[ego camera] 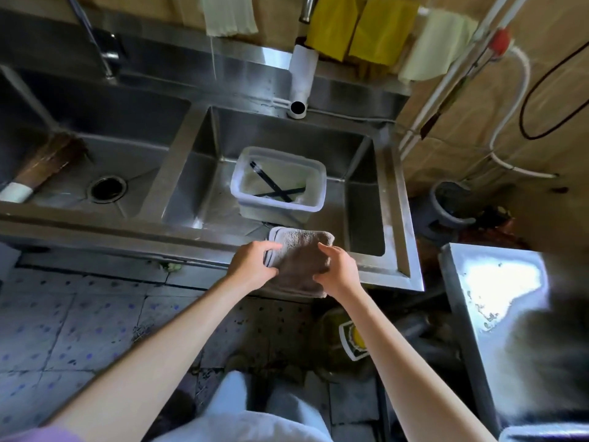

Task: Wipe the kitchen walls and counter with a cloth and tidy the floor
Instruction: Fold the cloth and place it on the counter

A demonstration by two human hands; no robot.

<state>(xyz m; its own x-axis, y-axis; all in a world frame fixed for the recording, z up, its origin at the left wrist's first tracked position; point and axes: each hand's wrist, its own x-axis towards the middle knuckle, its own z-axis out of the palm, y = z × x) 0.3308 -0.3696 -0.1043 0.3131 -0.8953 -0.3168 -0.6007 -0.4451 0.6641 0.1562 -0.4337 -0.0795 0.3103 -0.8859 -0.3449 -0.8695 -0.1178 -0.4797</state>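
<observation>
Cloth (301, 260) mid-frame pinched by left hand (253, 266) and right hand (339, 271), both closed on its edges: better folded flat over the sink (398, 218) before wiping.

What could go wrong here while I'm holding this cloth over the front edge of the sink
1. The brown cloth, held by the left hand and right hand over the sink rim, could drip onto the tiled floor.
2. A careless move forward might knock the plastic tub in the right basin, spilling its liquid.
</observation>
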